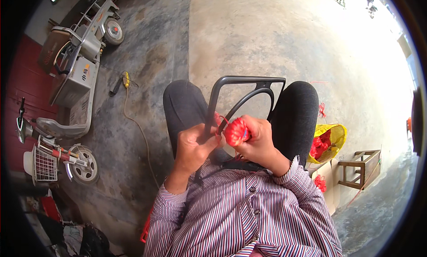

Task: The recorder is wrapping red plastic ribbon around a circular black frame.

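Observation:
A black frame (242,79) with straight outer bars and a curved inner bar stands upright between my knees. My left hand (192,146) is closed at the frame's left side, thumb and fingers pinched by the curved bar. Red cord shows at those fingertips; the exact grip is partly hidden behind the bar. My right hand (259,139) is wrapped round a bundle of red cord (234,132), its looped end facing up. A strand runs from the bundle toward the curved bar. Something small and blue shows on the bundle beside my thumb.
A yellow bag (339,139) holding red cord bundles stands right of my knee. Beyond it is a small wooden stool (359,169). Loose red cord (320,183) lies nearby. At left, a three-wheeled vehicle (82,79) is parked; a yellow cable (141,130) crosses the concrete floor.

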A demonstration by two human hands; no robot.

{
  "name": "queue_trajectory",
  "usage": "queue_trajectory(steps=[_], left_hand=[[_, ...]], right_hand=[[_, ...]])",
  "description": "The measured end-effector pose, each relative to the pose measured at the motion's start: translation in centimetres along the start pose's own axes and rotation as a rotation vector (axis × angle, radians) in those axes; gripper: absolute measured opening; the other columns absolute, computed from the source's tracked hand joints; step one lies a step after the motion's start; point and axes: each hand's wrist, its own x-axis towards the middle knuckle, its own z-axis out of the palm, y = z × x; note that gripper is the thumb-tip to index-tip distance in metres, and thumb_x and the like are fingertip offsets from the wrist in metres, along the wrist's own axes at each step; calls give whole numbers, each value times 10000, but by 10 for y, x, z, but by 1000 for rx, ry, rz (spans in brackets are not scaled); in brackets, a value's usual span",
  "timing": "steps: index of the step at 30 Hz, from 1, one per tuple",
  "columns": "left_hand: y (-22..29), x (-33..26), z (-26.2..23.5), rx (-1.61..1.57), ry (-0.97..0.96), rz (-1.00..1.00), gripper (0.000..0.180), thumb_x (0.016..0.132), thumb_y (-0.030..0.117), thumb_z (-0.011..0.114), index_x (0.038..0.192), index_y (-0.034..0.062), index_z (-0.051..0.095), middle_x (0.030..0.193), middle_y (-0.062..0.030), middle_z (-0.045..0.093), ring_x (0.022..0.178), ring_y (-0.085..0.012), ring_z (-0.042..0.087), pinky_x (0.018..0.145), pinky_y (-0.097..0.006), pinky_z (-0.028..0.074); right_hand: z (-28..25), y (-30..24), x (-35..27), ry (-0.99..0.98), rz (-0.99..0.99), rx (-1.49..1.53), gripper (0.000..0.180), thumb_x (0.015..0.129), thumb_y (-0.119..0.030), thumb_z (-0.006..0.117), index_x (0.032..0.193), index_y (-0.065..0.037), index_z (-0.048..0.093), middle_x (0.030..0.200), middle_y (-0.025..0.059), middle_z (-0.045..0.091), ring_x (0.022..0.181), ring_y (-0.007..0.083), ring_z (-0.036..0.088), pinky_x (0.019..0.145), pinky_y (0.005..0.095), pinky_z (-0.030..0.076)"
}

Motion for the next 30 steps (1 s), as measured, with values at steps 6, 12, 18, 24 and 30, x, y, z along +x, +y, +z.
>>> queue_trajectory(steps=[6,12,18,24,30], left_hand=[[-2,2,1,22,33,60,92,859,53,672,915,-20,677,782,-29,663,720,-73,596,651,-241,487],[-9,-3,-13,-237,40,11,107,832,12,679,926,-30,652,800,-101,678,703,-157,648,685,-287,527],[-21,-9,-28,-315,89,21,108,826,10,679,913,-37,634,802,-135,672,696,-194,659,666,-325,547],[-16,-5,-25,-295,108,-35,139,823,8,683,943,-46,637,799,-129,672,692,-189,662,665,-323,554],[-5,-3,-10,-140,66,-6,153,828,12,682,965,-47,646,777,-104,676,680,-152,655,658,-283,542]], right_hand=[[-14,-22,10,-284,-366,-255,355,565,-163,756,879,-65,626,701,60,589,620,233,624,559,365,492],[-51,-16,-15,-504,-130,325,210,690,-173,741,838,-61,642,661,52,641,561,228,650,543,318,520],[-104,-10,-27,-275,-57,1159,224,723,-160,751,747,-5,590,613,158,649,495,266,638,487,353,534],[-94,-7,-39,-12,43,1018,244,716,-185,751,759,-5,591,635,116,611,539,248,593,555,353,501],[-47,-15,-10,3,361,390,226,663,-3,743,848,-24,615,869,42,612,795,119,584,718,253,479]])
